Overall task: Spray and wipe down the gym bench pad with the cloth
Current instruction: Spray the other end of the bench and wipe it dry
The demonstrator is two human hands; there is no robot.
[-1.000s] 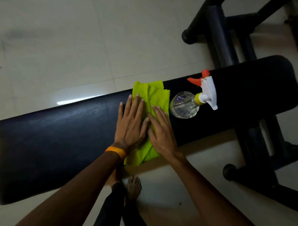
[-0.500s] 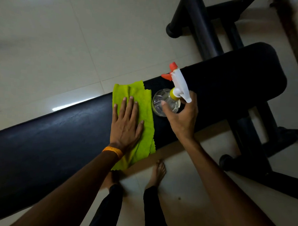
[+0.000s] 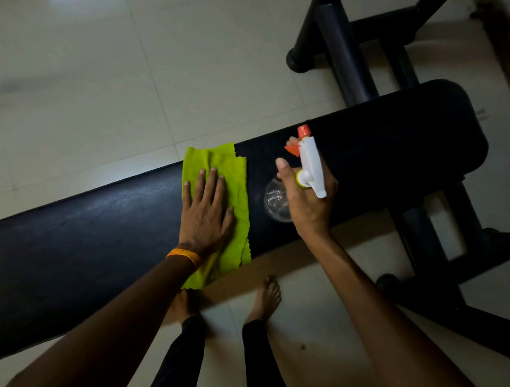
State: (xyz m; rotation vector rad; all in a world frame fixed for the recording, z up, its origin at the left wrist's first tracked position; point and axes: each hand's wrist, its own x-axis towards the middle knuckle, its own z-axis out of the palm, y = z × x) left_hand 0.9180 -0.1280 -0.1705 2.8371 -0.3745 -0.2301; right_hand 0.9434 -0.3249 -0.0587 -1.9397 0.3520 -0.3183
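The spray bottle (image 3: 275, 204) is held at its neck by the right hand (image 3: 308, 207): the fingers are curled round it below the white head, the thumb is laid along the near side, and one fingertip seems to be placed at the orange trigger (image 3: 292, 149). Whether the clear body is lifted off the pad or stands on it cannot be told. Just to the left of this grip, the green cloth (image 3: 234, 175) is pressed flat on the bench pad (image 3: 85, 235) by the left hand (image 3: 207, 217), with straight fingers and nothing gripped; an orange wristband (image 3: 184, 255) is worn on that wrist. The pad extends far to both sides of the grip, and the cloth lies across its width, one end hanging over the near edge. No wet patch can be made out on the dark pad, so spraying is judged as only about to begin, and the wiping of the whole pad is left. Some faint print is seen on the clear body, but it is too small to be read; no brand is seen elsewhere.
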